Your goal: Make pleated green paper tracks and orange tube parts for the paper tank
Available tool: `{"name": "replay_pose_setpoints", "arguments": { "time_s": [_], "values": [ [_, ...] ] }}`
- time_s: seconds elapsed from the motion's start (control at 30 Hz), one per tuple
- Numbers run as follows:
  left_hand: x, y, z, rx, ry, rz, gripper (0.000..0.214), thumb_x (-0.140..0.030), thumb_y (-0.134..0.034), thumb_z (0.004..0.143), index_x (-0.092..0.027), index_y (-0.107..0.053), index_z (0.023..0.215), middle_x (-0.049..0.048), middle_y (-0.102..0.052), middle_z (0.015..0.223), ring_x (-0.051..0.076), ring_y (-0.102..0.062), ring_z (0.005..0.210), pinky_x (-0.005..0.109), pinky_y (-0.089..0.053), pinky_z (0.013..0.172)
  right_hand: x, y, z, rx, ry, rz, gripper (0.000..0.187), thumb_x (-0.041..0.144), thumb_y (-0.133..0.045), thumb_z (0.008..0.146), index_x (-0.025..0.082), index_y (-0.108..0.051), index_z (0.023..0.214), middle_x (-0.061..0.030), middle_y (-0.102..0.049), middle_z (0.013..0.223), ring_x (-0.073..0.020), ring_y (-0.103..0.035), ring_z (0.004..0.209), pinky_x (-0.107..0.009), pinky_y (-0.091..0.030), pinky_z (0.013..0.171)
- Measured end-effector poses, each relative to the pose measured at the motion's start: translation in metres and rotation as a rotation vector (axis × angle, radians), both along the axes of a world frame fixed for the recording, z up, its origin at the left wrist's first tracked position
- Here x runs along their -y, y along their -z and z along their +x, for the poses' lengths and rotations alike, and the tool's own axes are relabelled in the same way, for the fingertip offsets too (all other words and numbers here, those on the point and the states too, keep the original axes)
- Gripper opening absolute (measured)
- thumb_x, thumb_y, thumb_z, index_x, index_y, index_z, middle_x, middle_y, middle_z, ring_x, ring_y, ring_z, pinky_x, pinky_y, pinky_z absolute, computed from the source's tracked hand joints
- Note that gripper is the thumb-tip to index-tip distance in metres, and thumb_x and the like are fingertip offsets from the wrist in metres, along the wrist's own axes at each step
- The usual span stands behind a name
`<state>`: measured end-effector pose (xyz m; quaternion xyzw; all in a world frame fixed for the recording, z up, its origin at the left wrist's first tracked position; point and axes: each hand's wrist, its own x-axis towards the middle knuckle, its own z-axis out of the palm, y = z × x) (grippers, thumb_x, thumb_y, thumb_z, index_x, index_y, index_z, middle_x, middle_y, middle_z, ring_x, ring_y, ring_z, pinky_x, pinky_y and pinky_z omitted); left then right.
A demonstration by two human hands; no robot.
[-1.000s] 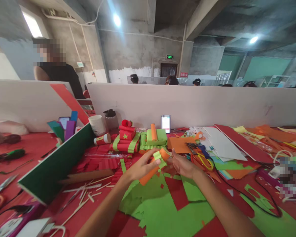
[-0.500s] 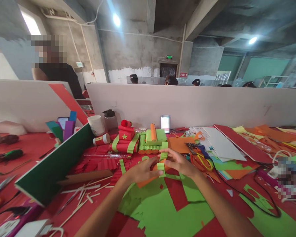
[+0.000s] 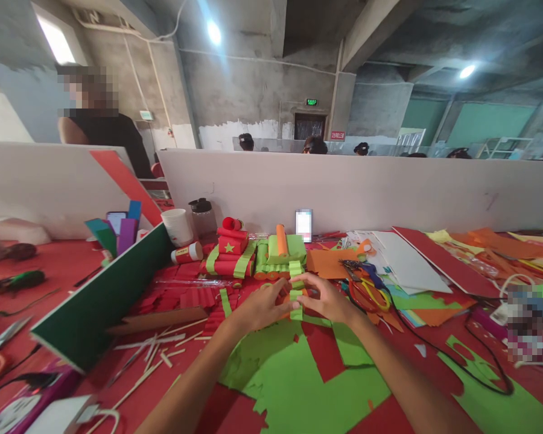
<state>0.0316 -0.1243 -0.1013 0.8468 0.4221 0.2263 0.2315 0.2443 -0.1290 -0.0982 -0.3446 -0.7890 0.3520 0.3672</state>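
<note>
A folded strip of light green paper [image 3: 295,265] stands between my two hands, running down past the fingertips. My left hand [image 3: 263,306] has its thumb and fingers closed on the strip from the left. From the right, my right hand [image 3: 326,299] pinches the same strip, fingers bent over it. Some orange paper lies under the hands, mostly hidden. Just behind is a green paper tank model [image 3: 278,258] with an orange roll on top. Beside it sits a red paper model [image 3: 230,250] with a yellow star and green bands.
A large green sheet [image 3: 308,377] lies in front of me. Pliers with yellow handles [image 3: 374,295] and a black cable are to the right. On the left stand a dark green board [image 3: 104,301], thin sticks [image 3: 151,355] and paper cups [image 3: 177,226]. A white partition [image 3: 344,187] runs behind.
Both hands have shifted slightly, with the green strip now a little farther left and more upright. The fingers have come closer together around it.
</note>
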Motion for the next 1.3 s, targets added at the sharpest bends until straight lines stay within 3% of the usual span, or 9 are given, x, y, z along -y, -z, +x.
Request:
{"name": "replay_pose_setpoints", "arguments": {
  "time_s": [0.13, 0.23, 0.4, 0.53, 0.63, 0.83, 1.0, 1.17, 1.3],
  "values": [
    [0.004, -0.011, 0.002, 0.070, -0.074, 0.251, 0.035, -0.048, -0.047, 0.089, -0.021, -0.053, 0.111, 0.0090, -0.062, 0.104, 0.023, -0.058, 0.090, 0.030, -0.043, 0.073, -0.007, 0.006, 0.002, -0.110, 0.120, -0.049, 0.035, 0.033, -0.060, 0.084, 0.026, -0.058, 0.119, -0.0058, -0.062, 0.118, -0.0241, -0.056, 0.114, -0.038, -0.045, 0.095],
    [0.010, -0.021, 0.002, 0.122, -0.094, 0.357, 0.026, -0.041, -0.042, 0.093, -0.020, -0.057, 0.098, 0.0073, -0.063, 0.095, 0.021, -0.058, 0.085, 0.029, -0.042, 0.074, -0.013, 0.010, 0.005, -0.242, 0.198, -0.104, 0.037, 0.036, -0.061, 0.083, 0.024, -0.056, 0.118, -0.0068, -0.065, 0.113, -0.0233, -0.061, 0.104, -0.036, -0.049, 0.088],
    [0.012, -0.019, 0.007, 0.212, 0.047, 0.013, 0.035, -0.045, -0.041, 0.093, -0.017, -0.059, 0.081, 0.0000, -0.058, 0.064, 0.013, -0.052, 0.056, 0.024, -0.039, 0.055, -0.018, 0.011, 0.006, -0.509, 0.332, -0.099, 0.040, 0.038, -0.063, 0.081, 0.025, -0.054, 0.118, -0.0082, -0.063, 0.121, -0.0231, -0.062, 0.105, -0.035, -0.050, 0.087],
    [0.008, -0.005, 0.019, 0.569, 0.066, -0.388, 0.038, -0.047, -0.054, 0.087, -0.016, -0.057, 0.109, 0.0092, -0.065, 0.103, 0.020, -0.064, 0.084, 0.029, -0.051, 0.069, -0.013, 0.009, -0.002, -0.575, 0.307, -0.067, 0.043, 0.036, -0.065, 0.080, 0.025, -0.053, 0.120, -0.0090, -0.061, 0.124, -0.0241, -0.060, 0.109, -0.037, -0.049, 0.091],
    [0.006, -0.003, 0.023, 0.774, 0.052, -0.566, 0.041, -0.044, -0.061, 0.083, -0.015, -0.057, 0.113, 0.0133, -0.062, 0.116, 0.025, -0.062, 0.102, 0.035, -0.052, 0.082, -0.005, 0.006, -0.011, -0.528, 0.214, -0.052, 0.041, 0.033, -0.065, 0.080, 0.025, -0.053, 0.119, -0.0087, -0.059, 0.126, -0.0241, -0.059, 0.111, -0.037, -0.049, 0.093],
    [0.005, -0.008, 0.020, 0.971, -0.040, -0.657, 0.042, -0.036, -0.070, 0.077, -0.018, -0.059, 0.113, 0.0123, -0.060, 0.125, 0.027, -0.056, 0.116, 0.035, -0.049, 0.091, 0.004, 0.004, -0.020, -0.467, 0.160, -0.033, 0.040, 0.033, -0.065, 0.079, 0.024, -0.053, 0.117, -0.0088, -0.058, 0.127, -0.0236, -0.060, 0.109, -0.036, -0.051, 0.090],
    [0.004, 0.000, 0.026, 1.134, 0.003, -0.755, 0.033, -0.031, -0.070, 0.080, -0.017, -0.060, 0.108, 0.0104, -0.063, 0.119, 0.023, -0.060, 0.111, 0.037, -0.047, 0.098, 0.003, 0.010, -0.022, -0.492, 0.169, -0.019, 0.038, 0.033, -0.064, 0.081, 0.025, -0.054, 0.117, -0.0084, -0.059, 0.126, -0.0231, -0.060, 0.109, -0.037, -0.050, 0.093],
    [0.004, 0.006, 0.033, 1.257, -0.010, -0.742, 0.027, -0.033, -0.067, 0.083, -0.016, -0.059, 0.103, 0.0092, -0.065, 0.112, 0.022, -0.062, 0.105, 0.037, -0.050, 0.094, 0.005, 0.014, -0.027, -0.431, 0.206, 0.041, 0.035, 0.034, -0.066, 0.080, 0.024, -0.059, 0.113, -0.0078, -0.061, 0.123, -0.0241, -0.054, 0.118, -0.040, -0.042, 0.103],
    [0.002, 0.006, 0.034, 1.311, -0.036, -0.767, 0.028, -0.031, -0.067, 0.082, -0.016, -0.057, 0.104, 0.0096, -0.065, 0.112, 0.023, -0.063, 0.104, 0.038, -0.052, 0.092, 0.002, 0.013, -0.024, -0.495, 0.203, -0.008, 0.032, 0.038, -0.066, 0.080, 0.024, -0.061, 0.109, -0.0076, -0.064, 0.117, -0.0242, -0.059, 0.110, -0.038, -0.047, 0.096]
  ]
}}
